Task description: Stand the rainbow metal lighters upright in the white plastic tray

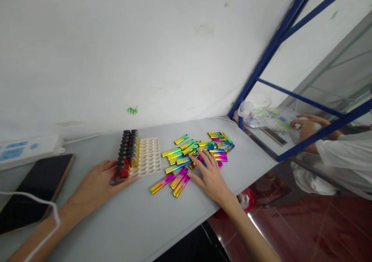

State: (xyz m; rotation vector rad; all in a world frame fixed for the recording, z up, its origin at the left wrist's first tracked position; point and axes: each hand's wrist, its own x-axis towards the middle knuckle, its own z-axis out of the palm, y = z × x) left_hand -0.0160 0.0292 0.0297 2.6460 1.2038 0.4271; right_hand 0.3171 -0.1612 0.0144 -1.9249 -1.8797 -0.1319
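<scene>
A white tray with rows of round holes lies on the grey table. Its left part carries rows of upright black-topped pieces, some with red or yellow bodies. My left hand grips the tray's near left corner, thumb along the front edge and fingers beside the red pieces. To the tray's right spreads a loose pile of shiny metallic cases, coloured gold, green, blue and magenta. Over the pile's near side rests my right hand, fingers spread and touching the cases; whether anything is under the fingertips is hidden.
At the left lie a dark phone and a white power strip, with a white cable crossing my left forearm. A blue metal frame stands at the right. Beyond it, another person's hands work near a plastic bag.
</scene>
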